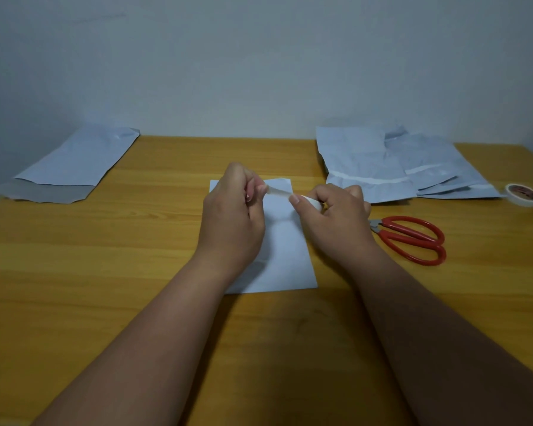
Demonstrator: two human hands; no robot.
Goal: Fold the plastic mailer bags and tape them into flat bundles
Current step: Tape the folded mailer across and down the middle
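A folded white mailer bag (285, 256) lies flat on the wooden table (105, 256) in front of me. Above it, my right hand (336, 219) grips a small white tape roll (313, 202). My left hand (233, 216) pinches the free end of a tape strip (279, 193) that stretches from the roll between both hands. The roll is mostly hidden by my fingers.
Red-handled scissors (413, 238) lie right of my right hand. A pile of unfolded mailer bags (391, 167) sits at the back right, with a second tape roll (523, 194) beside it. One mailer bag (71, 170) lies at the back left, against the wall.
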